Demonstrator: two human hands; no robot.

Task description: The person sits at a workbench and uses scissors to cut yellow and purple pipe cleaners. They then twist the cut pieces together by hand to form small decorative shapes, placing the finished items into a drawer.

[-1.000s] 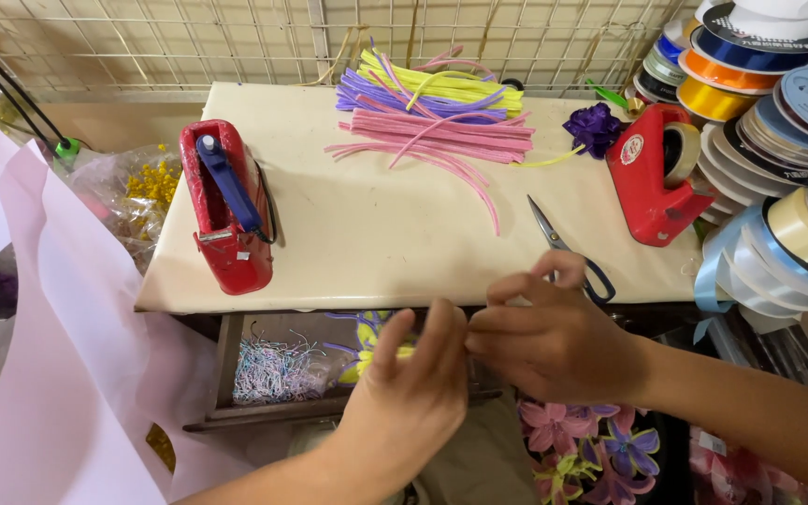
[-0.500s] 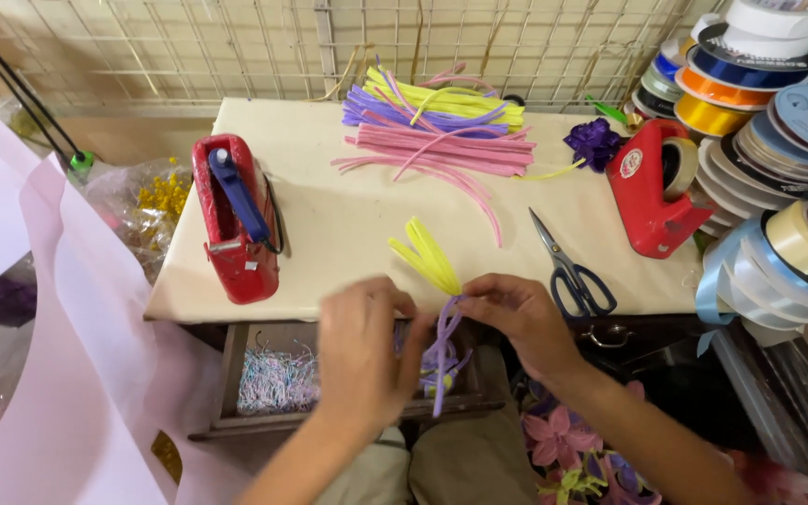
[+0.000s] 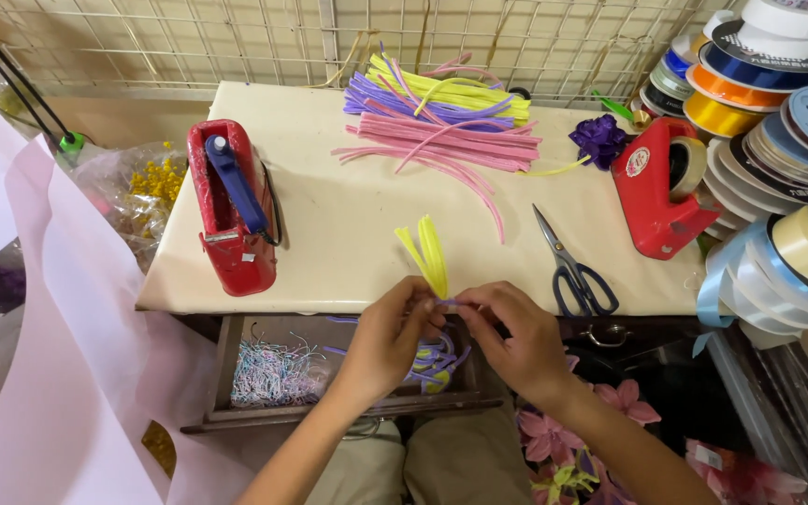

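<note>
Pinching yellow pipe-cleaner bundle (image 3: pixel 427 254) at its base: our left hand (image 3: pixel 387 339) and right hand (image 3: pixel 516 339) both closed on it at bench (image 3: pixel 348 234) front edge; long axis runs up from grip toward far edge.

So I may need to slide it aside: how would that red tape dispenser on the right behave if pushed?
The red tape dispenser probably resists sliding: its body looks chunky and broad-based on the cream tabletop. It seems unlikely to tip or roll. Pushed right, it would likely bump the stacked ribbon spools beside it.
</note>
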